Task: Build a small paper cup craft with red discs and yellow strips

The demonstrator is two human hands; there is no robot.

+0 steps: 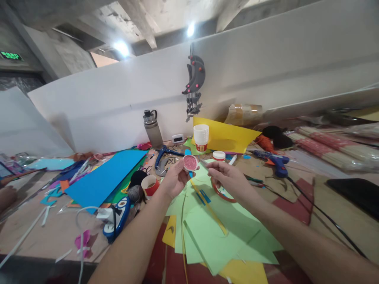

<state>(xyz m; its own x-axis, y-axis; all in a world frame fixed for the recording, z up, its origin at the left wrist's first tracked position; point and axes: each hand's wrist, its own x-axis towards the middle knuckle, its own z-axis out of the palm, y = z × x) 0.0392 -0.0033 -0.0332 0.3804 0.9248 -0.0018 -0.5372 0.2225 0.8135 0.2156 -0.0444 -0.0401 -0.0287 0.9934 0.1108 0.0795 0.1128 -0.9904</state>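
My left hand [174, 179] is raised over the table and pinches a small round pink disc [190, 162] between thumb and fingers. My right hand [227, 177] hovers just right of it, fingers curled, with a red ring [220, 193] hanging under the palm; what the fingertips pinch is too small to make out. Below both hands lie several light green paper sheets [213, 232] with yellow strips across them.
A blue sheet [103, 179], a red-and-white paper cup [149, 185], a stack of white cups [201, 138], a grey bottle [152, 128], a blue glue gun [274, 159] with its cable, yellow paper [227, 136] and paper scraps crowd the table. Another person's hand [6, 197] shows at the left edge.
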